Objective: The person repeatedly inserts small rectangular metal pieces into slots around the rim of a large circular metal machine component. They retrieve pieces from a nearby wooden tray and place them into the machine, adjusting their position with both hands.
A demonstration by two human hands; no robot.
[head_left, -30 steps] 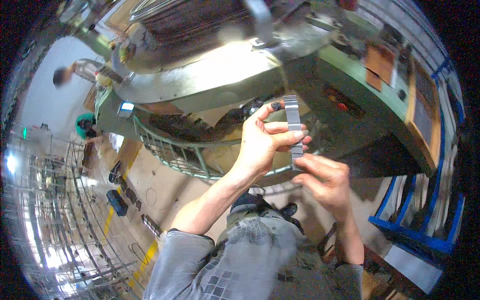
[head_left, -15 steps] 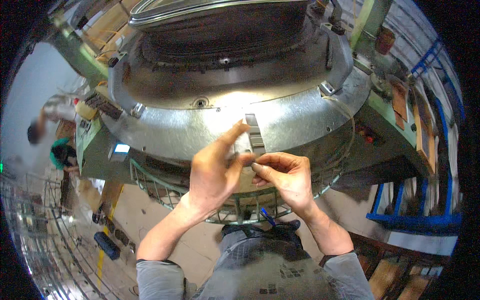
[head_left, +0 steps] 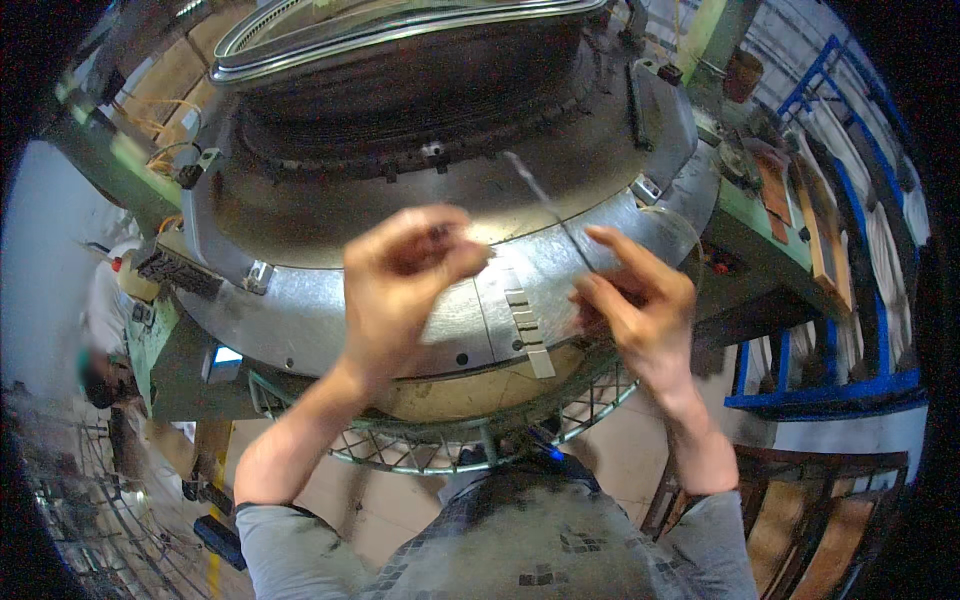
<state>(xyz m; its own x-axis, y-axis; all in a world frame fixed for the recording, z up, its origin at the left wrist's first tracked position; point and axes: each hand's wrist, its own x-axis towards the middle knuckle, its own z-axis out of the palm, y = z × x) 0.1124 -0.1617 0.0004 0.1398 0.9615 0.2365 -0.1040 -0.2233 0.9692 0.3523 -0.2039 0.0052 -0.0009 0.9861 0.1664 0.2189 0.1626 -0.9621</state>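
Note:
In front of me curves the broad grey metal rim (head_left: 330,305) of a large round machine. Over its middle hovers my left hand (head_left: 395,285), blurred, its fingers curled and thumb and forefinger close together; whether anything small sits between them I cannot make out. To the right, my right hand (head_left: 645,310) pinches a thin dark rod (head_left: 545,205) between thumb and forefinger. The rod slants up and leftward, its far end paler and blurred. Between the two hands, a narrow slotted strip (head_left: 524,325) with dark bars lies across the rim.
A glossy, metal-edged drum-like part (head_left: 420,50) rises behind the rim. Green machine legs (head_left: 705,40) stand at both sides. Below the rim runs a curved lattice guard (head_left: 410,448). Blue racks (head_left: 830,390) with pale material stand at right; a small lit screen (head_left: 228,355) hangs at left.
My hands, close together over the slotted strip before, have moved apart and up. A thin rod now shows in my right hand. The whole view has shifted and tilted slightly.

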